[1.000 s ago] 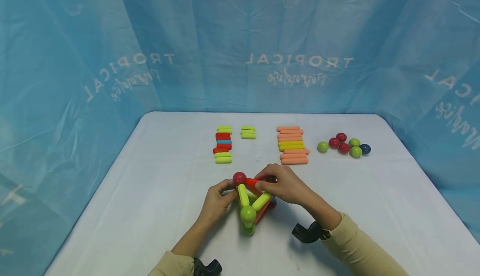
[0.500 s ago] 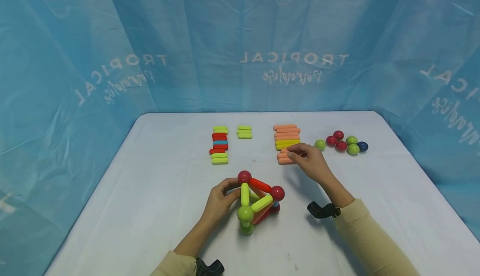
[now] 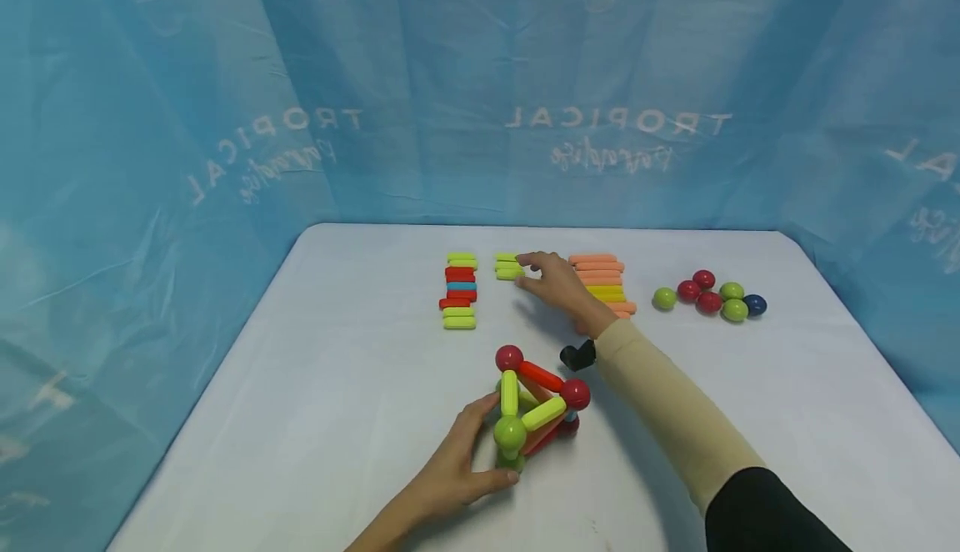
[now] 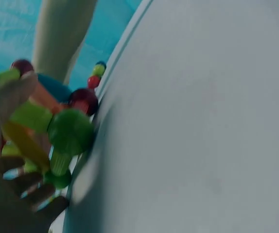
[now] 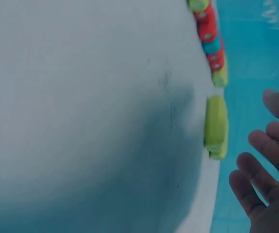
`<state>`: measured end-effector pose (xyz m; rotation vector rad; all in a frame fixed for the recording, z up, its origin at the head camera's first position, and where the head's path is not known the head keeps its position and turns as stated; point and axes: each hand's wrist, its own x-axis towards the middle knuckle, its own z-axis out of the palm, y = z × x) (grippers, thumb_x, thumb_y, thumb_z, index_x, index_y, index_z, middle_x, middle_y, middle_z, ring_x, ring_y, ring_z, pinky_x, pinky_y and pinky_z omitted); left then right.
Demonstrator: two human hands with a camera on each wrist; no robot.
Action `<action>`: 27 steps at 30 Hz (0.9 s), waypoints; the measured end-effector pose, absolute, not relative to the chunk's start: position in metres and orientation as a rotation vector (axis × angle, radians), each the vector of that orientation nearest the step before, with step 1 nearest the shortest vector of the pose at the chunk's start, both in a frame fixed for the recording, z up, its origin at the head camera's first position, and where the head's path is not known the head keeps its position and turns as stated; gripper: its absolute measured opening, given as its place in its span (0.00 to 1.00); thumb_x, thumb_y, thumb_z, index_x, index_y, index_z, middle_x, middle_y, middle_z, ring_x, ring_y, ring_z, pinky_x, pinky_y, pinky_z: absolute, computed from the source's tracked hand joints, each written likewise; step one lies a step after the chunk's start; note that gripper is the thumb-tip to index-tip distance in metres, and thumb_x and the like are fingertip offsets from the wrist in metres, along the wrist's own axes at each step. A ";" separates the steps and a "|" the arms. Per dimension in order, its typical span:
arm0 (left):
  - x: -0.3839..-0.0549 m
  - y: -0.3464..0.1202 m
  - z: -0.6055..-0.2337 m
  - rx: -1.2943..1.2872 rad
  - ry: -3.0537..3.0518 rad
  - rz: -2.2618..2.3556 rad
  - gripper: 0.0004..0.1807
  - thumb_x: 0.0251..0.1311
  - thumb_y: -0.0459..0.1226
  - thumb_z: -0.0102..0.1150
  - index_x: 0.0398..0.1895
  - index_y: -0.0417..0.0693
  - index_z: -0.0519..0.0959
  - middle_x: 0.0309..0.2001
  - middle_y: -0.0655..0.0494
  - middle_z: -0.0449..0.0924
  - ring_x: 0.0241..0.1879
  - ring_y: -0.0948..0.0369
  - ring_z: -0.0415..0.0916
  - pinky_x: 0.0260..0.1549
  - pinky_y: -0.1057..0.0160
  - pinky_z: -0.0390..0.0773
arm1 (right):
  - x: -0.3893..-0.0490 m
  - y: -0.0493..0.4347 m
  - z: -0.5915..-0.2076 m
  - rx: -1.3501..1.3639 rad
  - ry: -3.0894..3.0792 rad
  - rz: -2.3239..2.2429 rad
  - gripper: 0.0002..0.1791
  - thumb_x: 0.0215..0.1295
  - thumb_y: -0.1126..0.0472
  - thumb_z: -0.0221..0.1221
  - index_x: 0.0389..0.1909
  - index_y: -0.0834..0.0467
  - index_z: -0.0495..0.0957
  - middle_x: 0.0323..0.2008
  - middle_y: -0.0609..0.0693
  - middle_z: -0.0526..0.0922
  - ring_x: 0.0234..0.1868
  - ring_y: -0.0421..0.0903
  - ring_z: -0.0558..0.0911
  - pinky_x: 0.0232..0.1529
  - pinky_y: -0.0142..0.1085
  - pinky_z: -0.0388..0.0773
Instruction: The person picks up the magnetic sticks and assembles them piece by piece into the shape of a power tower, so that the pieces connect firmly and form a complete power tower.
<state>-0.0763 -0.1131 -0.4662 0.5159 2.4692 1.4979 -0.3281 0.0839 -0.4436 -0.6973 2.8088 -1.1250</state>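
Fingers [image 5: 260, 177] loose and grabbing nothing, our right hand [image 3: 558, 287] is way closer, with those three green sticks [image 3: 507, 267] lying sideways just left.

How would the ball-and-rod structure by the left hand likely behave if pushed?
The structure would probably hold its shape, since its top rods close into a triangle. It looks likelier to slide than roll, given its spread-out lower balls. A hard push might separate it, being built of distinct pieces.
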 end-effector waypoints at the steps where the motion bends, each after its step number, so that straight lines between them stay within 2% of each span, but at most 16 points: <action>1: -0.076 -0.110 -0.467 0.497 2.521 1.473 0.49 0.51 0.47 0.70 0.74 0.59 0.52 0.70 0.58 0.56 0.69 0.56 0.52 0.63 0.44 0.56 | -0.331 0.081 -0.445 -0.724 2.815 -1.096 0.24 0.65 0.59 0.61 0.61 0.59 0.74 0.56 0.54 0.77 0.55 0.54 0.74 0.51 0.47 0.73; 3: -0.076 -0.106 -0.467 0.478 2.622 1.451 0.47 0.50 0.48 0.71 0.72 0.58 0.56 0.67 0.58 0.60 0.67 0.57 0.57 0.62 0.45 0.60 | -0.333 0.072 -0.448 -0.802 2.799 -1.053 0.23 0.64 0.59 0.62 0.59 0.59 0.76 0.55 0.53 0.78 0.53 0.52 0.75 0.51 0.44 0.74; 7: -0.076 -0.107 -0.467 0.502 2.801 1.507 0.37 0.50 0.39 0.69 0.66 0.54 0.66 0.59 0.59 0.70 0.60 0.59 0.66 0.57 0.47 0.67 | -0.324 0.050 -0.447 -1.070 2.704 -0.972 0.19 0.63 0.58 0.64 0.54 0.59 0.79 0.49 0.50 0.81 0.48 0.47 0.76 0.48 0.38 0.75; 11: -0.078 -0.114 -0.468 0.492 2.859 1.687 0.24 0.51 0.29 0.65 0.53 0.49 0.76 0.50 0.60 0.79 0.54 0.59 0.74 0.53 0.50 0.72 | -0.308 0.027 -0.442 -1.358 2.610 -0.861 0.16 0.61 0.60 0.65 0.50 0.59 0.82 0.45 0.49 0.82 0.46 0.46 0.77 0.46 0.35 0.74; 15: -0.078 -0.120 -0.467 0.487 2.808 1.818 0.16 0.53 0.24 0.61 0.43 0.48 0.79 0.43 0.60 0.83 0.49 0.58 0.78 0.50 0.51 0.74 | -0.297 0.008 -0.442 -1.515 2.601 -0.701 0.17 0.59 0.60 0.67 0.49 0.59 0.82 0.43 0.50 0.82 0.46 0.46 0.77 0.47 0.33 0.74; 20: -0.076 -0.123 -0.465 0.521 2.778 1.852 0.16 0.52 0.23 0.60 0.41 0.49 0.79 0.42 0.63 0.83 0.47 0.58 0.79 0.49 0.52 0.75 | -0.292 0.000 -0.449 -1.500 2.664 -0.597 0.17 0.58 0.59 0.68 0.47 0.60 0.83 0.42 0.50 0.81 0.45 0.45 0.76 0.47 0.34 0.74; 27: -0.076 -0.124 -0.462 0.451 2.755 1.810 0.16 0.52 0.26 0.63 0.42 0.51 0.79 0.44 0.62 0.82 0.48 0.57 0.78 0.50 0.51 0.74 | -0.289 0.003 -0.455 -1.326 2.719 -0.538 0.14 0.56 0.59 0.69 0.44 0.57 0.85 0.36 0.47 0.82 0.38 0.42 0.75 0.40 0.34 0.73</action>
